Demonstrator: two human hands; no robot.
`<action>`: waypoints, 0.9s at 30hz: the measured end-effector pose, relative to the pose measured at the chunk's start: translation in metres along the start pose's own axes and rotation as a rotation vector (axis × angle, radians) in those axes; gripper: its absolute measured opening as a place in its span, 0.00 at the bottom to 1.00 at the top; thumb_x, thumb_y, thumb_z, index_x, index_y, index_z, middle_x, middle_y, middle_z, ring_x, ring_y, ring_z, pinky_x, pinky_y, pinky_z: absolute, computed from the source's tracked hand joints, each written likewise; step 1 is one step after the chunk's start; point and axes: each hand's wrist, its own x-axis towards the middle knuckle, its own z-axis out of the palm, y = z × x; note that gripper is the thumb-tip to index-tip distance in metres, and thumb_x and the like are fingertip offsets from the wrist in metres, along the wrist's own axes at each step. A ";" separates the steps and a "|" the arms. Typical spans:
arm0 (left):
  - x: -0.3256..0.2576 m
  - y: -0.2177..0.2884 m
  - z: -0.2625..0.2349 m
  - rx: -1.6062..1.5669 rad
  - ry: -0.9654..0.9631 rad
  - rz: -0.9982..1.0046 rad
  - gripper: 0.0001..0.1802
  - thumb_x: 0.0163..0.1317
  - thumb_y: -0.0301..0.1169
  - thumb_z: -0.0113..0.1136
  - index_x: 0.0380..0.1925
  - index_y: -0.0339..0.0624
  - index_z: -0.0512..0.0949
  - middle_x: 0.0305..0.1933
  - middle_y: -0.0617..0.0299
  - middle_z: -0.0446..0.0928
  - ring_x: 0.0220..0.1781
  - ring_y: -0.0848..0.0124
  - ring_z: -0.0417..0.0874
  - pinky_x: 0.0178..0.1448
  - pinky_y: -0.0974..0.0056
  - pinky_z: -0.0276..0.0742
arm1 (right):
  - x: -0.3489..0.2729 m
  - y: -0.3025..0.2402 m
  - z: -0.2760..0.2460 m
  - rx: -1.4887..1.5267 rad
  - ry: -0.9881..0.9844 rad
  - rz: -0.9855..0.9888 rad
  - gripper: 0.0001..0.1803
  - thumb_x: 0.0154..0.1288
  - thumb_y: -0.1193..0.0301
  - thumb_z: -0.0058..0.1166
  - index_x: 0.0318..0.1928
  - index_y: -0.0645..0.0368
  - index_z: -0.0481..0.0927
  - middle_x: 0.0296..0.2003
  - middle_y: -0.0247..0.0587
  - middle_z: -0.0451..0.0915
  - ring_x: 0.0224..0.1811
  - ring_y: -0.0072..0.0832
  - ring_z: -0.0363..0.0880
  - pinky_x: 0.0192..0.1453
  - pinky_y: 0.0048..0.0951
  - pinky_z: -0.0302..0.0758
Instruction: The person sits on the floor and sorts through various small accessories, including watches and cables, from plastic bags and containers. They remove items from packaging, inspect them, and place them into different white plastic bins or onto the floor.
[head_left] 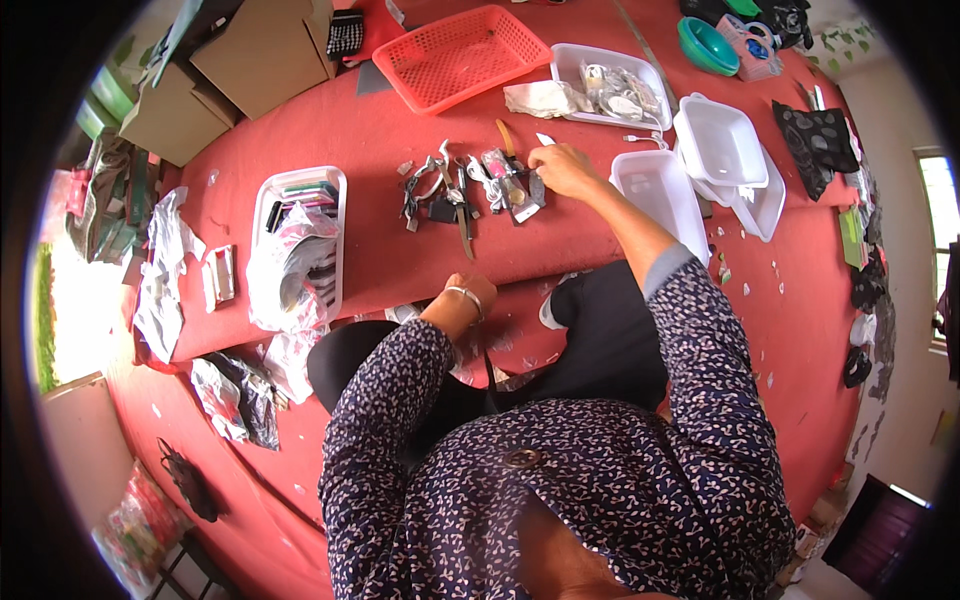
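Small goods lie in a row on the red cloth: a brown-strapped watch (462, 215), tangled dark and white cords (412, 200), white cables (487, 185) and a small clear packet (497, 165). My right hand (563, 170) reaches over the row's right end, fingers pinched together and pointing left; what they hold is too small to make out. A white pointed piece (545, 140) and a tan strap (506, 136) lie just beyond its fingers. My left hand (472, 293), with a bracelet at the wrist, is curled closed near the cloth's front edge, below the watch. Nothing shows in it.
On the left stands a white tray (341, 230) of bagged goods. A red basket (385, 85) and a white tray of cables (570, 56) are at the back. Empty white trays (655, 190) sit right of my hand. Cardboard boxes (260, 55) fill the far left.
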 end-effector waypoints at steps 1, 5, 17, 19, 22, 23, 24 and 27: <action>-0.002 0.001 0.002 -0.027 0.041 -0.014 0.10 0.48 0.28 0.50 0.29 0.42 0.80 0.35 0.51 0.78 0.40 0.57 0.79 0.42 0.58 0.75 | 0.008 -0.003 0.004 -0.047 -0.041 -0.029 0.09 0.48 0.77 0.44 0.28 0.53 0.78 0.27 0.43 0.78 0.32 0.40 0.77 0.34 0.39 0.72; -0.004 -0.001 0.009 -0.063 0.117 -0.071 0.09 0.48 0.28 0.50 0.28 0.44 0.79 0.32 0.53 0.78 0.39 0.58 0.79 0.40 0.58 0.75 | 0.042 -0.008 0.026 0.006 -0.186 0.042 0.11 0.46 0.79 0.44 0.32 0.57 0.76 0.33 0.47 0.76 0.39 0.43 0.74 0.40 0.41 0.70; -0.005 0.006 -0.001 -0.021 0.054 -0.096 0.11 0.54 0.35 0.50 0.33 0.47 0.80 0.38 0.60 0.78 0.44 0.61 0.78 0.40 0.58 0.70 | 0.042 0.032 0.081 -0.122 -0.141 0.051 0.07 0.51 0.71 0.47 0.29 0.54 0.78 0.30 0.47 0.77 0.36 0.42 0.77 0.37 0.40 0.73; -0.004 0.007 0.001 -0.021 0.053 -0.100 0.11 0.54 0.35 0.50 0.33 0.47 0.80 0.39 0.60 0.78 0.44 0.62 0.78 0.41 0.58 0.69 | 0.047 0.033 0.079 -0.002 -0.098 0.131 0.07 0.51 0.71 0.47 0.28 0.53 0.79 0.29 0.48 0.78 0.35 0.42 0.77 0.37 0.39 0.73; -0.004 0.009 -0.002 -0.002 0.068 -0.084 0.11 0.54 0.34 0.49 0.33 0.48 0.80 0.39 0.60 0.78 0.44 0.62 0.78 0.41 0.59 0.69 | 0.055 0.044 0.068 0.198 -0.084 0.151 0.07 0.50 0.72 0.47 0.26 0.56 0.79 0.25 0.49 0.78 0.31 0.41 0.77 0.36 0.36 0.72; -0.005 0.009 -0.002 0.002 0.074 -0.083 0.11 0.55 0.34 0.49 0.34 0.48 0.80 0.39 0.60 0.78 0.44 0.62 0.78 0.41 0.60 0.69 | 0.058 0.038 0.061 0.244 -0.119 0.161 0.07 0.50 0.72 0.47 0.25 0.57 0.79 0.25 0.49 0.78 0.31 0.41 0.77 0.35 0.36 0.72; -0.004 0.008 -0.003 -0.029 0.064 -0.110 0.12 0.54 0.34 0.49 0.35 0.47 0.79 0.38 0.61 0.78 0.43 0.63 0.78 0.41 0.60 0.69 | 0.060 0.033 0.054 0.290 -0.154 0.171 0.07 0.50 0.72 0.48 0.25 0.58 0.78 0.25 0.49 0.78 0.30 0.41 0.77 0.34 0.36 0.72; -0.003 0.000 -0.012 -0.063 0.218 -0.221 0.13 0.53 0.32 0.49 0.40 0.45 0.75 0.37 0.60 0.78 0.40 0.64 0.79 0.38 0.60 0.70 | 0.055 0.002 0.019 0.378 -0.011 0.023 0.06 0.52 0.74 0.47 0.28 0.61 0.76 0.22 0.46 0.77 0.27 0.38 0.77 0.32 0.34 0.71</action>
